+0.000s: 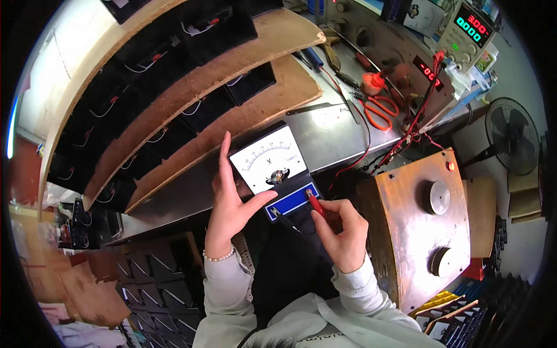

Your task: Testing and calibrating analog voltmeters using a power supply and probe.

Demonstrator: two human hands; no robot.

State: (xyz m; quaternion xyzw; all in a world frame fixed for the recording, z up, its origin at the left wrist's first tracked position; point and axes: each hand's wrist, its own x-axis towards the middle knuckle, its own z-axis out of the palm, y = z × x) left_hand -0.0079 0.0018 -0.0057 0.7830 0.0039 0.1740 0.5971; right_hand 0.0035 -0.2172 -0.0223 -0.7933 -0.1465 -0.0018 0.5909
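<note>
An analog voltmeter (pixel 268 151) with a white dial and a blue front strip (pixel 290 203) sits tilted in front of me at the bench edge. My left hand (pixel 227 203) holds its left side, thumb at the lower corner and index finger stretched up along the edge; the other fingers are partly hidden. Between the thumb and fingers of my right hand (pixel 343 229) is a red alligator clip (pixel 316 203), its tip at the right terminal on the blue strip. A black alligator clip (pixel 282 218) sits at the left terminal, its lead trailing toward my right hand.
Wooden shelves (pixel 290 78) with several black meter housings rise at left. Orange-handled scissors (pixel 380 112) and tools lie on the metal bench (pixel 342 136). A power supply (pixel 467 35) stands at the back right, a wooden box with two knobs (pixel 420 214) at right, a fan (pixel 512 136) beyond.
</note>
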